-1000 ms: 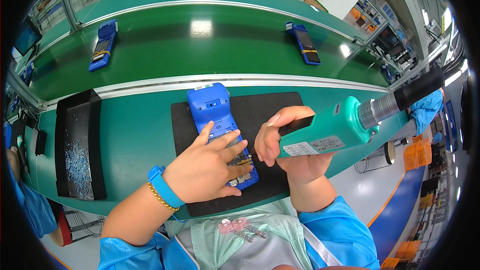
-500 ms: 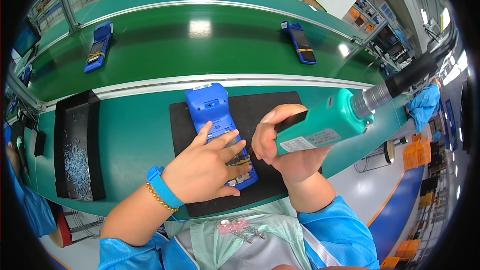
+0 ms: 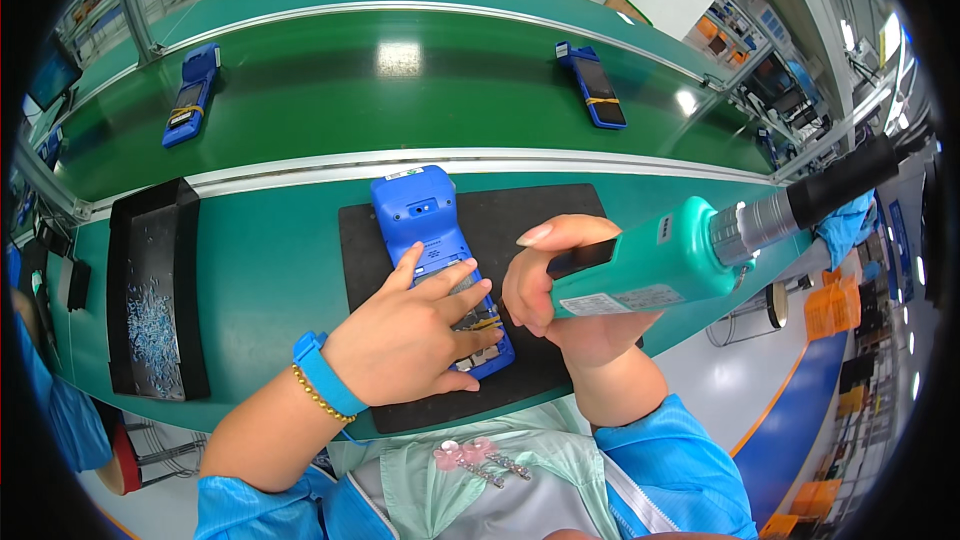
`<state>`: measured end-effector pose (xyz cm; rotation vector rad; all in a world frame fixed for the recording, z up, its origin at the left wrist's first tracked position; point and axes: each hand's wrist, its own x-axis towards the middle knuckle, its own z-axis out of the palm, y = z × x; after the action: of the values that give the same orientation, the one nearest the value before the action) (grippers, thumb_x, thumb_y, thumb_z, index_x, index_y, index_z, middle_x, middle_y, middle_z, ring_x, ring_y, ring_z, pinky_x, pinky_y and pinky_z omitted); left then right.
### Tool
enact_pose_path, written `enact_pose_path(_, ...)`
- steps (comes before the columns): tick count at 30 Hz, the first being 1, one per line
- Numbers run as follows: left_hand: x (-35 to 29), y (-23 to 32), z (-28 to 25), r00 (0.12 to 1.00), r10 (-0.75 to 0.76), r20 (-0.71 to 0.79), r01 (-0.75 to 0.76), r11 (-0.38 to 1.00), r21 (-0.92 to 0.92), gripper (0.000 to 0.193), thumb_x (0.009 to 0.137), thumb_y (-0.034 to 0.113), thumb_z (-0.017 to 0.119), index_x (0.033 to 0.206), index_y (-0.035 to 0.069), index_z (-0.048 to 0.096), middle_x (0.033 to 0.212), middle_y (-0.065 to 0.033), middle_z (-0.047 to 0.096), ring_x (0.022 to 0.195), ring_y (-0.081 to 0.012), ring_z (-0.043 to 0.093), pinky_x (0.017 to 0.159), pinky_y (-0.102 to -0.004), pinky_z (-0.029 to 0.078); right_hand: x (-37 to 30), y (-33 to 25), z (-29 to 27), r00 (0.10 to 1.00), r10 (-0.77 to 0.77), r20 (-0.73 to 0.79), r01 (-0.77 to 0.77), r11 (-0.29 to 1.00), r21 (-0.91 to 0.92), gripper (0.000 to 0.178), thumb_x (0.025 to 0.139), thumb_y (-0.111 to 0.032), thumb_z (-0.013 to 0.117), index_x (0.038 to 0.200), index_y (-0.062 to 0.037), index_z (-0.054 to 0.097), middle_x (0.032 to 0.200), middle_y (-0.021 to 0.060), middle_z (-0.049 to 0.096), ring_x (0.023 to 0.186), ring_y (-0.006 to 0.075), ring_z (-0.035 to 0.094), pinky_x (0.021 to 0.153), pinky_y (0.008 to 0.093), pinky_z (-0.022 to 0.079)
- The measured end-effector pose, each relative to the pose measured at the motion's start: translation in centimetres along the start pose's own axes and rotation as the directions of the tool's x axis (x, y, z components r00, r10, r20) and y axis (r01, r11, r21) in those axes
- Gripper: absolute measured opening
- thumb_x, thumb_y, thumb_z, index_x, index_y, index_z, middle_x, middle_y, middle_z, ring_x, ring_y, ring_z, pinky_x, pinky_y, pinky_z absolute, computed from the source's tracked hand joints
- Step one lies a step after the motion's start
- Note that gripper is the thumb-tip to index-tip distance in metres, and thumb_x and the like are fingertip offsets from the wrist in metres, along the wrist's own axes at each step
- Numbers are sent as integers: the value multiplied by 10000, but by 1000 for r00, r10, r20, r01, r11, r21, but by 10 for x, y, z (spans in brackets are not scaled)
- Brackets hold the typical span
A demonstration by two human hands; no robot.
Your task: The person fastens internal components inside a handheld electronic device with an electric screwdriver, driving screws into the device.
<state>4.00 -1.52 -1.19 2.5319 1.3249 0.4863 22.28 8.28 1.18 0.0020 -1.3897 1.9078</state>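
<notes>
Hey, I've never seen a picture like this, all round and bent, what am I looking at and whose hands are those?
This view comes from a wide fisheye camera worn on a person's head, looking down, so straight edges curve. The hands are that person's own. The left hand, with a blue wristband, presses flat on a blue handheld device lying on a black rectangular mat. The right hand grips a teal electric screwdriver above the mat. To the left sits a black tray of small pale parts. Beyond, on a green conveyor belt, lie two more blue devices.
</notes>
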Motion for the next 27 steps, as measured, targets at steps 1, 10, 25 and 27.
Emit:
enact_pose_path(1, 0, 0, 0, 1000, -1, 1, 1, 1000, 9, 481, 781, 476, 782, 1198, 239, 740, 1371, -53, 596, 1400, -326, 433, 1151, -647, 230, 1, -3, 3, 999, -32, -14, 31, 997, -64, 958, 852, -808, 473, 1213, 67, 618, 670, 93, 581, 545, 128, 533, 451, 247, 394)
enact_pose_path(10, -1, -1, -1, 999, 31, 9, -31, 999, 38, 497, 800, 497, 754, 1221, 235, 728, 1431, -131, 548, 1390, -327, 452, 1123, -653, 283, 4, -24, -9, 948, -291, 128, 308, 940, -148, 982, 937, -801, 242, 1296, 85, 464, 676, 94, 574, 476, 179, 505, 487, 346, 455)
enact_pose_path(25, -11, -29, -33, 995, -99, 22, 100, 994, -50, 474, 618, 161, 881, 1056, 126, 705, 1000, -35, 617, 1012, -274, 601, 854, -397, 515, 4, 3, 33, 978, -162, 135, 138, 975, 172, 940, 907, -795, 388, 1327, 38, 502, 731, 136, 592, 625, 225, 548, 612, 360, 465)
enact_pose_path(27, -12, -32, -28, 995, -104, 5, 104, 993, -62, 456, 627, 144, 873, 1047, 118, 698, 994, -40, 620, 1008, -282, 607, 851, -405, 518, 3, 7, 37, 985, -112, 130, 97, 988, 120, 893, 917, -770, 413, 1330, 15, 514, 743, 125, 599, 638, 218, 556, 621, 356, 469)
